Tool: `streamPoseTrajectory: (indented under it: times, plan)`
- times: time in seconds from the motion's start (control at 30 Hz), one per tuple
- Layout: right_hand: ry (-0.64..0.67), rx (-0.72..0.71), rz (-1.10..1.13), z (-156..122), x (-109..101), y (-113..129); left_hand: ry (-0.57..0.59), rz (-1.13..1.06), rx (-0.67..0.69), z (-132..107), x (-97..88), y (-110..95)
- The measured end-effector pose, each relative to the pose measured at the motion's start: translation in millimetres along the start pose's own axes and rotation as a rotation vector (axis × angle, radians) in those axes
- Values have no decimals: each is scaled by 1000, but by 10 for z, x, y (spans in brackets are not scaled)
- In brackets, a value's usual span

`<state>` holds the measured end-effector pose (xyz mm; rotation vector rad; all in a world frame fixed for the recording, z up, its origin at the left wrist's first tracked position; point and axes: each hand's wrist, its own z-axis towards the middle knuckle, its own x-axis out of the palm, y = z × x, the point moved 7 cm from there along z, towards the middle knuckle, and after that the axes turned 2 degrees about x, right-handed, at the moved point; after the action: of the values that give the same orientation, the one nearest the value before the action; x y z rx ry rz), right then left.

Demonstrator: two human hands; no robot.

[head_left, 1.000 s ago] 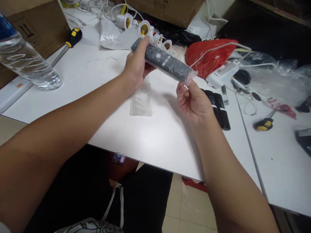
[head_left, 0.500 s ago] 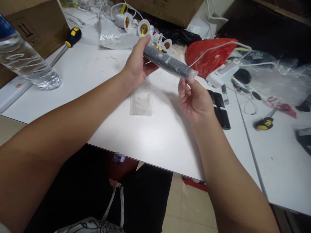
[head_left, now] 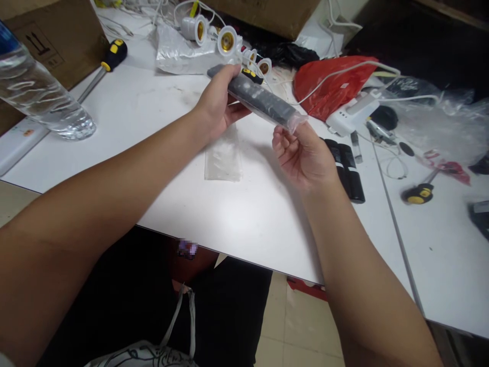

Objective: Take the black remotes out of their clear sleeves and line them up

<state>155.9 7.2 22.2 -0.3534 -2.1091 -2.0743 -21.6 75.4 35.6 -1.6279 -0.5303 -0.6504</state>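
A long dark object in a clear plastic sleeve point(head_left: 263, 98) is held slantwise above the white table point(head_left: 237, 224). Its exact kind is hidden by the wrapping. My left hand point(head_left: 218, 99) is closed around its left end, thumb on top and fingers beneath. At its right end, my right hand point(head_left: 301, 153) pinches the loose edge of the plastic between thumb and fingers. Flat on the table below lies a clear plastic sleeve point(head_left: 223, 158). Several black cylinders with white bands point(head_left: 348, 173) lie side by side just right of my right hand.
White lamp sockets point(head_left: 227, 41) and a red plastic bag point(head_left: 332, 84) lie at the back. A water bottle point(head_left: 42, 92) and a screwdriver point(head_left: 114, 55) are on the left. Near a white power strip point(head_left: 353, 114), another screwdriver point(head_left: 418, 193) lies to the right.
The sleeved object has turned slightly, showing more of its upper face, and its right end has shifted a little left and down. My right hand has moved slightly left with it.
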Motion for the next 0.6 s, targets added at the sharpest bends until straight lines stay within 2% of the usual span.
streamPoseTrajectory:
  times: [0.13, 0.3, 0.47, 0.53, 0.6]
  plan:
    - [-7, 1, -28, 4, -22, 11, 19, 4, -4, 10, 2, 27]
    - [19, -25, -49, -26, -17, 35, -12, 8, 14, 15, -14, 22]
    - [36, 64, -145, 22, -18, -30, -14, 26, 50, 58, -51, 43]
    - [0, 69, -262, 18, -52, 84, -30, 39, 56, 103, -93, 74]
    - [-72, 14, -441, -143, -44, 355, -20, 41, 62, 153, -112, 102]
